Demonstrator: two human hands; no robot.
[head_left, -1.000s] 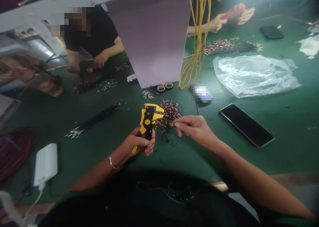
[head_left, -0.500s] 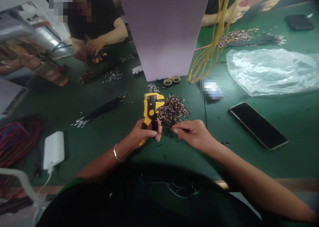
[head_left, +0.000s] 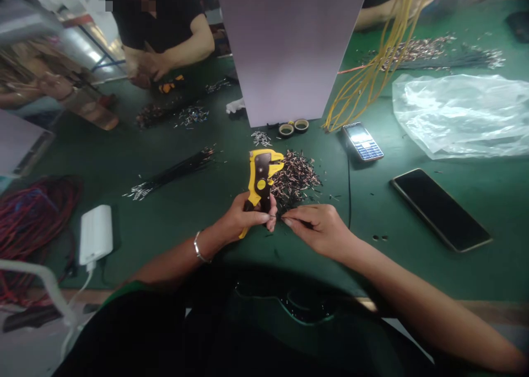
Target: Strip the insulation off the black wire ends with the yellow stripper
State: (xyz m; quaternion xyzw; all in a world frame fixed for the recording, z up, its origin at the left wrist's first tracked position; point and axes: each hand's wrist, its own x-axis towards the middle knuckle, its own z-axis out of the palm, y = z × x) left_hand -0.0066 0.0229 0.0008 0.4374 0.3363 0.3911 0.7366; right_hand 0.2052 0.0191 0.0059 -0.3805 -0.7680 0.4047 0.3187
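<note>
My left hand [head_left: 254,216] is closed around the handles of a yellow and black wire stripper [head_left: 261,173], its head pointing up and away from me. My right hand [head_left: 320,225] pinches a thin dark wire [head_left: 279,217] between thumb and forefinger. The wire's end reaches across to the left thumb; whether that thumb grips it I cannot tell. Just beyond both hands lies a heap of short black wire pieces with copper-coloured ends [head_left: 298,174], partly hidden by the stripper.
Black wires [head_left: 177,170] lie bundled at left, near a white power bank [head_left: 96,235] and red cables [head_left: 35,228]. A keypad phone [head_left: 362,141], a smartphone [head_left: 441,209] and a plastic bag [head_left: 458,115] are at right. Tape rolls [head_left: 286,130] sit before an upright panel [head_left: 289,52]. Co-workers sit beyond.
My right hand has come closer to my left, and the wire now shows between them. The stripper stays in the left hand. The whole view has shifted slightly.
</note>
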